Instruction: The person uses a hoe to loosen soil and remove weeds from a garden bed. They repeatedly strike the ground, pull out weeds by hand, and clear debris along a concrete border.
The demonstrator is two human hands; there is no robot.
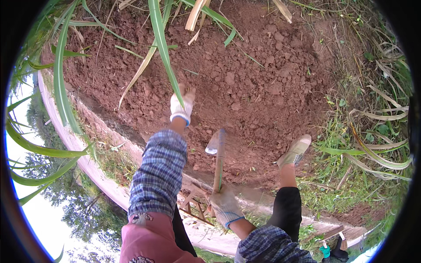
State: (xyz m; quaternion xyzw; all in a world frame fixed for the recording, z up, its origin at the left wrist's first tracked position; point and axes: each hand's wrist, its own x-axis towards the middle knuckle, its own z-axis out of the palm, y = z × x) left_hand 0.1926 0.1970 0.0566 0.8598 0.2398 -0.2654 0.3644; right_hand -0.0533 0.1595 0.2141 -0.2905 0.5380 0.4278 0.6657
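Observation:
My right hand (227, 205), in a soiled knit work glove with a blue-edged cuff, grips the wooden handle (219, 167) of a hoe. The hoe's metal blade (212, 144) is at the far end of the handle, close to the reddish soil (250, 108). My left hand (183, 106), in a similar glove with dirt-stained fingertips, reaches out low over the loose soil. A long green leaf blade (162, 46) crosses in front of that hand and hides part of its fingers, so whether they hold anything is unclear.
My shoe (296, 150) stands on the soil at right, beside grass and dry leaves (378, 144). A pale paved path (79, 148) curves along the left. Behind me are a wooden frame (195, 208) and another person (338, 253) with a green glove.

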